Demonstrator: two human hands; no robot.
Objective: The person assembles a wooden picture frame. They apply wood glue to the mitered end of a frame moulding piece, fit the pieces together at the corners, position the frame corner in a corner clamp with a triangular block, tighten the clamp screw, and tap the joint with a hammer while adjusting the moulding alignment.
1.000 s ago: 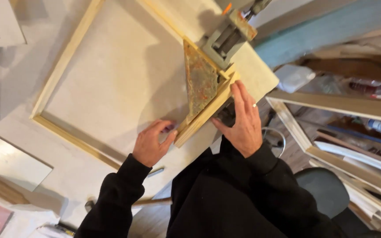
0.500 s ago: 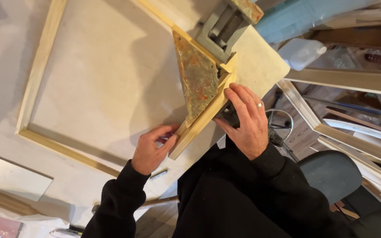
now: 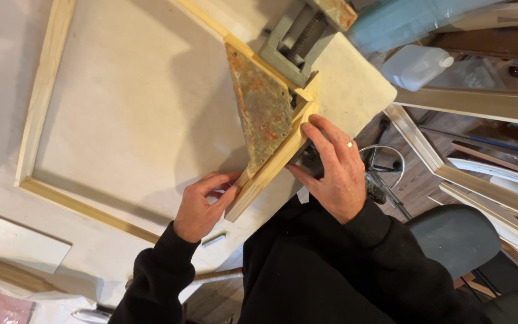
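A short pale wooden frame strip [image 3: 269, 168] lies along the edge of a stained, rust-and-green triangular corner plate [image 3: 262, 114] of a metal clamp. My left hand [image 3: 202, 204] grips the strip's near end with fingers curled over it. My right hand [image 3: 334, 168], with a ring on one finger, presses against the strip's outer side near the corner, over a dark knob of the clamp. A grey metal vise body [image 3: 298, 36] with a screw sits at the far side of the corner. A second strip meets the first at the corner.
A large pale wooden frame [image 3: 37, 114] lies flat on the white worktable [image 3: 133, 102]. A white plastic bottle [image 3: 415, 66] and stacked frame mouldings [image 3: 481, 180] are at the right. A grey chair seat [image 3: 451, 237] is below right.
The view has shifted, so the clamp and frame sit higher. My hands keep the same hold on the strip; my right hand has slid slightly along its outer side.
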